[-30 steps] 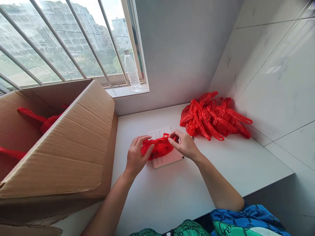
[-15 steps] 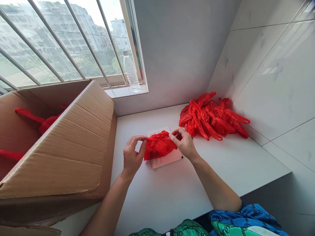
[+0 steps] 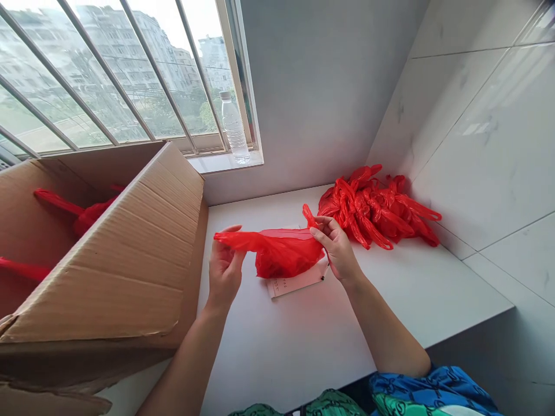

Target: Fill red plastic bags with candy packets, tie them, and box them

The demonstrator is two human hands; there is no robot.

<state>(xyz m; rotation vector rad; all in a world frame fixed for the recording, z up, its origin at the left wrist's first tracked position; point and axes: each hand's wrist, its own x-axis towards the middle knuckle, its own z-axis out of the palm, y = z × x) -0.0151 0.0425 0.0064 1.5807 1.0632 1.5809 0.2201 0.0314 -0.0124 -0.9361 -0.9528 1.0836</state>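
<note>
A red plastic bag (image 3: 288,257) is stretched sideways between my two hands above the white tabletop. My left hand (image 3: 224,268) grips one handle loop, which runs over the fingers. At the other side, my right hand (image 3: 336,245) pinches the bag's upper corner, and a short loop of handle sticks up beside the fingertips. Under the bag lies a white notebook (image 3: 299,283) with small print, partly covered. A dark pen tip (image 3: 323,278) shows at its right edge. What the bag contains, if anything, cannot be made out.
A heap of red plastic bags (image 3: 373,208) lies at the back right against the tiled wall. On the left stands an open cardboard box (image 3: 125,260) with red bags inside. A clear water bottle (image 3: 234,130) stands on the sill of the barred window.
My hands have moved apart, the left one leftward and the right one slightly rightward. The bag between them is now drawn out wider, with its handles showing.
</note>
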